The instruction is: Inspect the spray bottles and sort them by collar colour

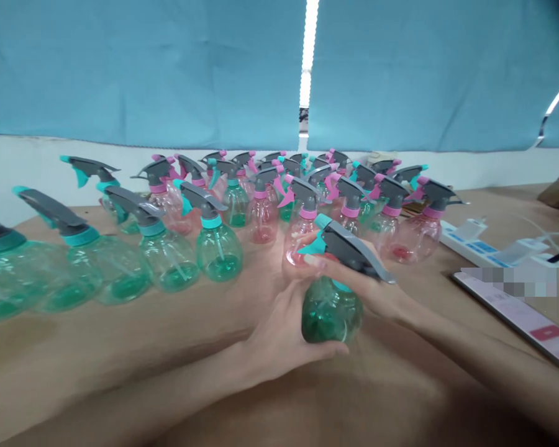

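Observation:
Between my two hands is a green spray bottle (331,313) with a grey trigger head and turquoise trigger and nozzle. My left hand (284,329) wraps round its clear green body from the left, thumb across the near side. Around the neck and trigger head, my right hand (354,276) is closed, with fingertips showing by the turquoise trigger. Just behind the held bottle stands a pink spray bottle (300,239). To the left, a nearer green spray bottle (220,251) stands upright at the end of a row of green ones.
Several pink and green spray bottles stand in a group at the back, including a pink one (414,236) at the right. A white power strip (470,245) with plugs and a phone (517,316) lie on the brown table (177,372). Blue cloth (168,74) hangs behind.

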Motion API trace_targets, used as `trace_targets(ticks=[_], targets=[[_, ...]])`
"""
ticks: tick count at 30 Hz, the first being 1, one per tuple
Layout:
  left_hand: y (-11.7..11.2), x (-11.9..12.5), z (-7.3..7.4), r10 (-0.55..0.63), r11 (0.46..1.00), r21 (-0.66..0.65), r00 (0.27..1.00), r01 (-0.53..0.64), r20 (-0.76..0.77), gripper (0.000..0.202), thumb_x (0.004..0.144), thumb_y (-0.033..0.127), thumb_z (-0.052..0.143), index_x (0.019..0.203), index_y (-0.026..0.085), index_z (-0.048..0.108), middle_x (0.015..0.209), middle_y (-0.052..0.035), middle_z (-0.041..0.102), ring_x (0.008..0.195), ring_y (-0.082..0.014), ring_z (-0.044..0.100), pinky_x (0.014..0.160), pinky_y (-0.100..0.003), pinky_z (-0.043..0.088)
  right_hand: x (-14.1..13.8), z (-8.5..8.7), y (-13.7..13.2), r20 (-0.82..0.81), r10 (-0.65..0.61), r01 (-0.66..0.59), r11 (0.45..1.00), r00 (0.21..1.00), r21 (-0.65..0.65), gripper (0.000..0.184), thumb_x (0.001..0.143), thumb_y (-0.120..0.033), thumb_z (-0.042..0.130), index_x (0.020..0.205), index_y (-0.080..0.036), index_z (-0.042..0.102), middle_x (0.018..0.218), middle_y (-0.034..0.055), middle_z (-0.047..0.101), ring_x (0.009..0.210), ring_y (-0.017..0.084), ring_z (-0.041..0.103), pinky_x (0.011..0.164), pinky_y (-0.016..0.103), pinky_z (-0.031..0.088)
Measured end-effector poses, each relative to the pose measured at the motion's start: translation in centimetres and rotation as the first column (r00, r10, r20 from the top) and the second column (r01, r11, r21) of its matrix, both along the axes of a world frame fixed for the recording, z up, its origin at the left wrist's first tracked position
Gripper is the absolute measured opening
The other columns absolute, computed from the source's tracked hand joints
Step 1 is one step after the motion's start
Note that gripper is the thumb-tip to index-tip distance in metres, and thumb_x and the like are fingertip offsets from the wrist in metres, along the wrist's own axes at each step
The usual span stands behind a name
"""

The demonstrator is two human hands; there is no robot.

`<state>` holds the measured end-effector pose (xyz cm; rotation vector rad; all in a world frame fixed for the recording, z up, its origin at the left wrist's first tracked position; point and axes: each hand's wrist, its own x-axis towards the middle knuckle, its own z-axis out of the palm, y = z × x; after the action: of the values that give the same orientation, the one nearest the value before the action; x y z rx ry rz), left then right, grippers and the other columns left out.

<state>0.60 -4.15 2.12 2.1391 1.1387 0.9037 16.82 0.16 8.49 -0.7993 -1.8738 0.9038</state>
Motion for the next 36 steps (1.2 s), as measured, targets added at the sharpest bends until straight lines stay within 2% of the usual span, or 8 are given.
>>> trace_targets(ticks=[6, 10, 14, 17, 21, 27, 32, 36], targets=[[-0.1, -2.2, -0.3, -0.002, 1.000, 0.025, 0.979, 0.007, -0.202, 0.082, 0.079, 0.062, 0.067, 0.142, 0.023, 0.031, 0.137, -0.0140, 0.049, 0.125, -0.0361, 0.046, 0.101, -0.054, 0.037, 0.2, -0.8, 1.4, -0.003, 0.072, -0.072, 0.997, 0.997, 0.010, 0.004, 0.087, -0.027, 0.060, 0.084, -0.025, 0.057, 0.067, -0.0047, 0.042, 0.061, 0.012, 0.044, 0.055, 0.026, 0.039], [-0.1, -4.8, -0.5, 0.033, 0.996, 0.093, 0.927, 0.002, -0.373, 0.064, 0.087, 0.049, 0.063, 0.139, 0.023, 0.038, 0.140, -0.0132, 0.046, 0.129, -0.0334, 0.042, 0.103, -0.051, 0.035, 0.1, -0.6, 1.8, -0.047, 0.109, -0.111, 0.993, 0.993, -0.040, 0.016, 0.088, -0.024, 0.056, 0.102, -0.029, 0.061, 0.086, -0.0016, 0.057, 0.078, 0.016, 0.056, 0.072, 0.030, 0.047], [0.1, -6.3, -0.7, 0.082, 0.990, 0.137, 0.884, -0.020, -0.460, 0.056, 0.090, 0.045, 0.058, 0.138, 0.021, 0.042, 0.142, -0.0140, 0.046, 0.130, -0.0324, 0.041, 0.104, -0.049, 0.034, 0.3, -0.1, 2.0, -0.013, 0.034, -0.035, 0.995, 0.999, -0.093, 0.012, 0.086, -0.028, 0.060, 0.098, -0.027, 0.063, 0.084, -0.0017, 0.061, 0.076, 0.017, 0.058, 0.077, 0.034, 0.049], [0.1, -6.3, -0.7, 0.087, 0.988, 0.153, 0.867, -0.013, -0.491, 0.054, 0.091, 0.044, 0.056, 0.137, 0.018, 0.044, 0.142, -0.0148, 0.045, 0.133, -0.0318, 0.038, 0.106, -0.049, 0.032, 0.4, 0.3, 2.1, -0.021, 0.071, -0.073, 0.993, 0.997, -0.098, 0.008, 0.084, -0.025, 0.063, 0.091, -0.027, 0.063, 0.086, -0.0025, 0.063, 0.077, 0.017, 0.060, 0.073, 0.031, 0.050], [0.1, -6.0, -0.7, 0.080, 0.990, 0.142, 0.851, -0.007, -0.519, 0.051, 0.093, 0.041, 0.054, 0.137, 0.017, 0.045, 0.143, -0.0147, 0.045, 0.134, -0.0306, 0.037, 0.107, -0.048, 0.031, 0.3, 0.2, 2.0, -0.072, 0.133, -0.143, 0.977, 0.988, -0.160, 0.012, 0.084, -0.022, 0.064, 0.094, -0.029, 0.065, 0.087, -0.0029, 0.066, 0.086, 0.017, 0.063, 0.083, 0.032, 0.050], [0.2, -6.0, -0.6, 0.084, 0.988, 0.152, 0.843, -0.002, -0.531, 0.047, 0.094, 0.038, 0.053, 0.135, 0.015, 0.048, 0.142, -0.0146, 0.047, 0.133, -0.0312, 0.039, 0.106, -0.048, 0.033, 0.6, -1.2, 2.2, -0.070, 0.039, -0.053, 0.977, 0.997, -0.207, 0.003, 0.083, -0.029, 0.066, 0.082, -0.026, 0.065, 0.074, -0.0019, 0.064, 0.067, 0.016, 0.062, 0.072, 0.034, 0.054], [0.3, -6.1, -0.6, 0.080, 0.987, 0.159, 0.853, 0.003, -0.515, 0.047, 0.093, 0.039, 0.053, 0.134, 0.016, 0.049, 0.141, -0.0143, 0.048, 0.132, -0.0318, 0.039, 0.106, -0.049, 0.034, 0.6, -1.0, 2.2, -0.079, 0.087, -0.102, 0.973, 0.993, -0.209, 0.017, 0.084, -0.030, 0.065, 0.100, -0.029, 0.066, 0.089, 0.0011, 0.067, 0.090, 0.021, 0.063, 0.087, 0.039, 0.051], [0.2, -6.1, -0.6, 0.083, 0.987, 0.159, 0.853, 0.000, -0.516, 0.047, 0.094, 0.040, 0.053, 0.134, 0.017, 0.049, 0.141, -0.0142, 0.048, 0.132, -0.0315, 0.040, 0.106, -0.049, 0.034, 0.3, -0.7, 1.6, -0.009, 0.003, -0.005, 0.971, 1.000, -0.238, 0.020, 0.086, -0.033, 0.062, 0.105, -0.030, 0.067, 0.081, 0.0007, 0.066, 0.076, 0.020, 0.063, 0.090, 0.043, 0.048]])
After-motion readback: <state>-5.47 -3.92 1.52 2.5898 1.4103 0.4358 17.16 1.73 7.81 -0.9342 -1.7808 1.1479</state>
